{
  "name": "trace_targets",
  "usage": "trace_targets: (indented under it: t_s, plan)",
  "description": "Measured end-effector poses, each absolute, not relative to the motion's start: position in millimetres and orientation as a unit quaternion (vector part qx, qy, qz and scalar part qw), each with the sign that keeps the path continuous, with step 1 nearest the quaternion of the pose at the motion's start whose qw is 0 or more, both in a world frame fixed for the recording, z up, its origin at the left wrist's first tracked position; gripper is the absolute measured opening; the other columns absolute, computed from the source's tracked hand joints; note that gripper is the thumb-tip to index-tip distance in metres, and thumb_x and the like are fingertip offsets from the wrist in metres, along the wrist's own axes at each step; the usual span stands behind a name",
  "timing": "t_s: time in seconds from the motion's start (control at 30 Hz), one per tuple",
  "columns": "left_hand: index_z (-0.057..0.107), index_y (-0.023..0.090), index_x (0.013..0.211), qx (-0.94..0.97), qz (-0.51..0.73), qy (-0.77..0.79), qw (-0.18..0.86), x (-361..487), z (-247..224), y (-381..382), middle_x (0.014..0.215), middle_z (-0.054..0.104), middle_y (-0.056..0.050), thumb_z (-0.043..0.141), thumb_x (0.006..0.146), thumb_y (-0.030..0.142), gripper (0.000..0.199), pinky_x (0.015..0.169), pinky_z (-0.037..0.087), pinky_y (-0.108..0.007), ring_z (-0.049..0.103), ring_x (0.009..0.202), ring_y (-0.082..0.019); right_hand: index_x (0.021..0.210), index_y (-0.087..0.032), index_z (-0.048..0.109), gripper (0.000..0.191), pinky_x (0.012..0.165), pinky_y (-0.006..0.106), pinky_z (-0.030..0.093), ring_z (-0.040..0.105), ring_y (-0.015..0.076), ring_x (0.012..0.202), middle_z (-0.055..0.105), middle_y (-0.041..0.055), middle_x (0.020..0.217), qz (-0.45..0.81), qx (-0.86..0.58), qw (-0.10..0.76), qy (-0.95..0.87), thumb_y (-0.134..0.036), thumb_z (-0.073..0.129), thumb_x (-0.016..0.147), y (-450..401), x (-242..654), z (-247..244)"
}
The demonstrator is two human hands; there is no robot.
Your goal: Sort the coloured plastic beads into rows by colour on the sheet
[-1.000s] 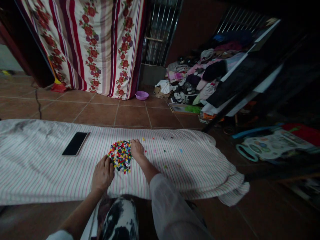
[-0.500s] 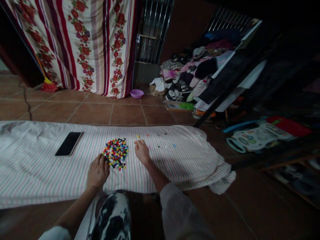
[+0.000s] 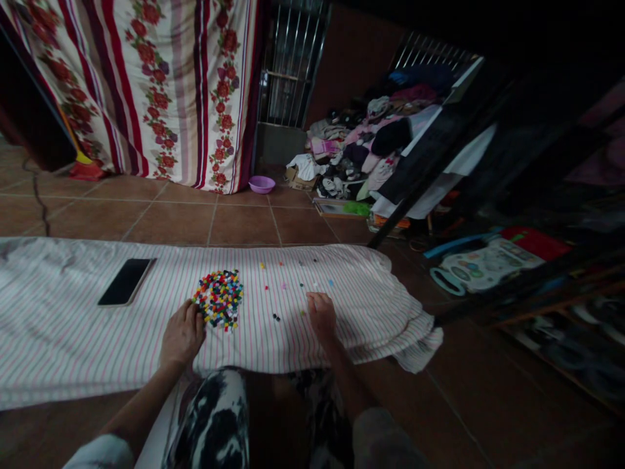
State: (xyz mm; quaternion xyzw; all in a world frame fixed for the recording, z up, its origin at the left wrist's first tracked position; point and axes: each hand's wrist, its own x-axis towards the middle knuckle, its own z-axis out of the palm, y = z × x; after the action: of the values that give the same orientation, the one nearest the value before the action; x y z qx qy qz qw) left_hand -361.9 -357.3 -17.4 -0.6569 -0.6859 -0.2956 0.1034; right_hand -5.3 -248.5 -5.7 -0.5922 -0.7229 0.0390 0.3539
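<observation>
A pile of small coloured pieces (image 3: 219, 298), like tiny blocks or beads, lies on the striped cloth (image 3: 97, 352). My left hand (image 3: 183, 331) rests on the cloth at the pile's left edge, its fingers stretched toward the pieces. To the right, my right hand (image 3: 322, 316) is low over the cloth with fingers drawn together; anything between the fingertips is hidden. Single pieces lie spread out around it, among them a yellow piece (image 3: 262, 265), a blue piece (image 3: 331, 283), a pink piece (image 3: 284, 286) and dark pieces (image 3: 276, 317).
A phone (image 3: 127, 281) lies on the cloth left of the pile. Beyond, on the tiled floor, are a purple basin (image 3: 262, 184), a floral curtain (image 3: 161, 91) and a heap of clothes (image 3: 366, 140). A toy panel (image 3: 488, 264) and a dark slanted bar (image 3: 410, 205) stand right.
My right hand has moved right and nearer to me, away from the yellow piece, uncovering red and dark pieces. My left hand stays by the pile. The view has shifted slightly.
</observation>
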Motion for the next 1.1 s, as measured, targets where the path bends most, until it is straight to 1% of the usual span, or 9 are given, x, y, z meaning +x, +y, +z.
trace_targets:
  t_s: [0.13, 0.3, 0.5, 0.73, 0.93, 1.0, 1.1]
  plan:
    - [0.051, 0.019, 0.099, -0.657, -0.296, -0.685, 0.109, -361.4, -15.4, -357.0, 0.107, 0.060, -0.014, 0.033, 0.085, 0.030, 0.025, 0.087, 0.047, -0.042, 0.056, 0.106, -0.027, 0.090, -0.015, 0.068, 0.031, 0.087, 0.035, 0.041, 0.055, 0.0213, 0.092, 0.066, 0.0110, 0.091, 0.019, -0.625, 0.328, -0.708, -0.024, 0.038, 0.089, -253.2, 26.1, -13.2]
    - [0.051, 0.020, 0.097, -0.667, -0.285, -0.680, 0.109, -362.4, -13.4, -357.2, 0.103, 0.060, -0.013, 0.033, 0.085, 0.030, 0.023, 0.086, 0.048, -0.043, 0.055, 0.109, -0.027, 0.086, -0.017, 0.069, 0.027, 0.085, 0.033, 0.041, 0.057, 0.0207, 0.091, 0.067, 0.0107, 0.094, 0.042, -0.634, 0.307, -0.709, -0.020, 0.042, 0.084, -254.8, 38.0, -21.0]
    - [0.050, 0.021, 0.095, -0.673, -0.283, -0.674, 0.116, -362.5, -14.7, -357.6, 0.102, 0.060, -0.013, 0.034, 0.083, 0.028, 0.021, 0.087, 0.048, -0.043, 0.054, 0.111, -0.028, 0.085, -0.014, 0.068, 0.028, 0.085, 0.034, 0.044, 0.058, 0.0216, 0.090, 0.067, 0.0126, 0.091, 0.044, -0.620, 0.332, -0.709, -0.021, 0.041, 0.084, -258.1, 40.3, -27.5]
    - [0.050, 0.020, 0.092, -0.680, -0.273, -0.672, 0.110, -363.7, -15.4, -356.9, 0.103, 0.059, -0.013, 0.035, 0.083, 0.026, 0.018, 0.087, 0.048, -0.044, 0.053, 0.111, -0.028, 0.085, -0.015, 0.066, 0.028, 0.086, 0.035, 0.043, 0.057, 0.0216, 0.093, 0.066, 0.0127, 0.094, 0.036, -0.633, 0.345, -0.693, -0.017, 0.038, 0.081, -256.3, 46.8, -30.0]
    - [0.050, 0.020, 0.094, -0.681, -0.269, -0.670, 0.124, -365.8, -19.3, -356.3, 0.103, 0.060, -0.012, 0.035, 0.083, 0.026, 0.020, 0.086, 0.048, -0.043, 0.053, 0.111, -0.028, 0.076, -0.017, 0.062, 0.022, 0.078, 0.031, 0.043, 0.057, 0.0201, 0.080, 0.064, 0.0095, 0.080, 0.032, -0.616, 0.338, -0.710, -0.018, 0.040, 0.080, -253.3, 51.7, -29.1]
    - [0.051, 0.019, 0.094, -0.685, -0.259, -0.670, 0.125, -366.9, -21.4, -356.3, 0.104, 0.060, -0.013, 0.035, 0.083, 0.025, 0.020, 0.086, 0.048, -0.043, 0.052, 0.113, -0.028, 0.076, -0.017, 0.061, 0.022, 0.076, 0.032, 0.042, 0.055, 0.0202, 0.078, 0.064, 0.0091, 0.079, 0.008, -0.621, 0.349, -0.702, -0.018, 0.040, 0.079, -252.8, 52.0, -30.7]
    - [0.052, 0.018, 0.094, -0.695, -0.239, -0.665, 0.133, -368.2, -24.2, -356.0, 0.106, 0.060, -0.015, 0.034, 0.084, 0.023, 0.021, 0.087, 0.047, -0.044, 0.050, 0.116, -0.030, 0.080, -0.017, 0.062, 0.022, 0.076, 0.033, 0.042, 0.055, 0.0209, 0.079, 0.064, 0.0091, 0.081, -0.012, -0.619, 0.369, -0.693, -0.018, 0.040, 0.077, -252.1, 52.0, -34.7]
